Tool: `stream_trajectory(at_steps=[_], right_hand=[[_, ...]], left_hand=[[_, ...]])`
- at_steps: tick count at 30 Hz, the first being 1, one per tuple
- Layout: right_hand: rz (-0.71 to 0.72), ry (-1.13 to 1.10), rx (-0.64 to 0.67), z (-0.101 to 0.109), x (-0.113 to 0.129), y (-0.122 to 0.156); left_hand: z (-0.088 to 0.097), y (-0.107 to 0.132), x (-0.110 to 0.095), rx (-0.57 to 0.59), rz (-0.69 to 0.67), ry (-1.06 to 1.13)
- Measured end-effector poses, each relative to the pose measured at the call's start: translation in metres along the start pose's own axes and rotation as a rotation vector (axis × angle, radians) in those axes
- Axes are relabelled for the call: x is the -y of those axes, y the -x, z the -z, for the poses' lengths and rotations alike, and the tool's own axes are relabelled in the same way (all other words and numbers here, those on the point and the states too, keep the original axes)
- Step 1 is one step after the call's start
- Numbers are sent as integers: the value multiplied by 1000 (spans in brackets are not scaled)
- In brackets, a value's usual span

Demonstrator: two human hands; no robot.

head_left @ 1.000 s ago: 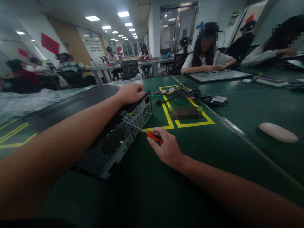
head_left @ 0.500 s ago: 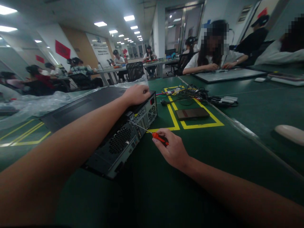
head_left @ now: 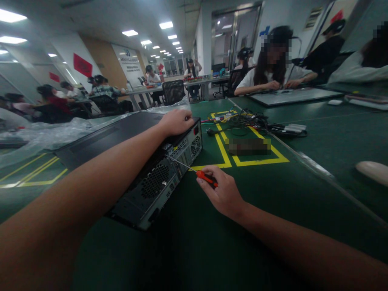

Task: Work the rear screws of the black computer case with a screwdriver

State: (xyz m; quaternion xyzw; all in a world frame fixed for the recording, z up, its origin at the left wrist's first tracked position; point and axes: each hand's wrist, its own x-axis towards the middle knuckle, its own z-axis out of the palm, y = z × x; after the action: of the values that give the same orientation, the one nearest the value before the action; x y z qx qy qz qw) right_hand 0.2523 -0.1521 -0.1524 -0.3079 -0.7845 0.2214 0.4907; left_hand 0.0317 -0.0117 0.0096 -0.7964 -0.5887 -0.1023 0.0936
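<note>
A black desktop computer case lies flat on the green table, its grey rear panel with fan grilles facing me. My left hand rests with fingers curled over the case's top rear corner, holding it down. My right hand is closed around the red handle of a thin screwdriver. The metal shaft points left, its tip touching the rear panel near the upper edge.
Yellow tape squares mark the table; one holds a flat dark object. A tangle of cables lies behind it. A pale oval object sits at the right. Crumpled clear plastic wrap lies left. Other people sit at nearby tables.
My head has turned slightly, shifting the whole scene a little to the right. Both hands keep their hold, and the screwdriver tip stays on the rear panel.
</note>
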Motion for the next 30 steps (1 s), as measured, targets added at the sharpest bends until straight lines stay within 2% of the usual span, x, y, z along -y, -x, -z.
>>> stream_trajectory(at_steps=[8, 19, 30], right_hand=[[-14, 23, 9, 1, 1, 0], [29, 47, 56, 1, 0, -2], [-54, -53, 73, -1, -1, 0]], left_hand=[[-2, 0, 0, -36, -1, 19], [1, 1, -2, -13, 13, 18], [1, 1, -2, -7, -5, -10]])
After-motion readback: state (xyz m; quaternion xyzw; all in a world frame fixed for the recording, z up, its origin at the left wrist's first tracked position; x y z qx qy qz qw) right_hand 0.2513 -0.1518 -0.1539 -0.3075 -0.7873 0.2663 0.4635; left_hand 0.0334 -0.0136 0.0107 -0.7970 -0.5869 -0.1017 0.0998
